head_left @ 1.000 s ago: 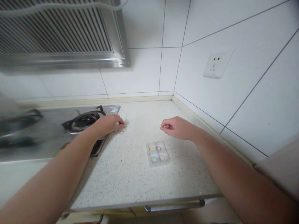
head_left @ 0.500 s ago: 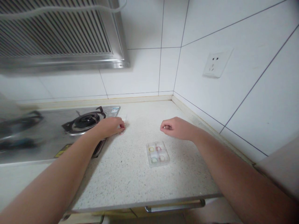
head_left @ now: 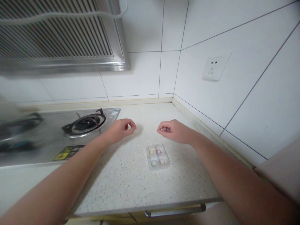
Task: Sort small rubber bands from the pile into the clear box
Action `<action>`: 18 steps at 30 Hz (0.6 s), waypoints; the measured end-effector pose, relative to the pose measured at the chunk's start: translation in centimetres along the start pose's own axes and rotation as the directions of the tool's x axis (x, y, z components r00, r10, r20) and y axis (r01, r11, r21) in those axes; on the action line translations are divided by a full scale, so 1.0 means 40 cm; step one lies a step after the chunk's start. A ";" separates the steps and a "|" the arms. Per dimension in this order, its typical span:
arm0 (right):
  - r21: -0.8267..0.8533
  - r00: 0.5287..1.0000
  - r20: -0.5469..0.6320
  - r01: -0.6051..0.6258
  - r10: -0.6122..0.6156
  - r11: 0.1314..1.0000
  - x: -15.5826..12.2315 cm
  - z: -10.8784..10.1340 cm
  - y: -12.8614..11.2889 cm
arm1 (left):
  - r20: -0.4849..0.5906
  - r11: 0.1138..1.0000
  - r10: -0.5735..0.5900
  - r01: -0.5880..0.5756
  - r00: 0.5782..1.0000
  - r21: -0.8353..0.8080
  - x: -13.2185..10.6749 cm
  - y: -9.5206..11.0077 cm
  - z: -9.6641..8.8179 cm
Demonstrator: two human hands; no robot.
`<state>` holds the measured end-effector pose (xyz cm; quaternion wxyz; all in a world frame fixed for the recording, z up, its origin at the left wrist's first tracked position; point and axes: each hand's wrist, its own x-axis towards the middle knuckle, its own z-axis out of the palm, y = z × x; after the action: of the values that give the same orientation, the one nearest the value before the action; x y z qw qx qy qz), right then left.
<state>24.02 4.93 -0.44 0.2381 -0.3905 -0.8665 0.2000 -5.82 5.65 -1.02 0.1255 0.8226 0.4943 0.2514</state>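
A small clear box (head_left: 157, 156) with four compartments lies on the speckled counter (head_left: 131, 181); each compartment holds a small coloured ring. My left hand (head_left: 120, 129) hovers over the counter to the upper left of the box. Its thumb and fingertips are pinched together, and whatever is in them is too small to name. My right hand (head_left: 173, 130) rests just behind the box, fingers curled into a loose pinch, its contents hidden. The two hands are about a hand's width apart.
A steel gas hob (head_left: 58, 134) with a black burner (head_left: 85, 122) sits left of my left hand. A range hood (head_left: 61, 34) hangs above it. Tiled walls meet in the corner behind, with a socket (head_left: 213, 68) on the right wall. A drawer handle (head_left: 174, 211) runs under the counter edge.
My left hand has left the small rings beside the hob, lifted and moved right toward the middle with its fingers pinched. My right hand shifted slightly left. The camera tilted a little.
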 end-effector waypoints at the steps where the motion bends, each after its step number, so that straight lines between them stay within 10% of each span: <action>1: 0.044 1.000 -0.009 0.000 0.000 0.999 0.000 0.002 -0.002 | -0.013 0.995 -0.005 0.004 1.000 -0.103 -0.001 0.020 0.011; 9: 0.355 0.994 -0.113 0.045 -0.005 0.934 -0.010 -0.009 -0.039 | -0.008 0.749 -0.041 0.026 0.999 -0.662 -0.028 0.165 0.048; 18: 0.442 0.987 -0.156 0.089 -0.021 0.893 -0.015 -0.001 -0.080 | 0.079 0.570 -0.083 0.112 0.993 -0.814 -0.038 0.199 0.067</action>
<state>22.52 2.52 1.15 0.3904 -0.3143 -0.7880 0.3576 1.01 0.61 -0.09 0.5116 0.6476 0.3655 0.4305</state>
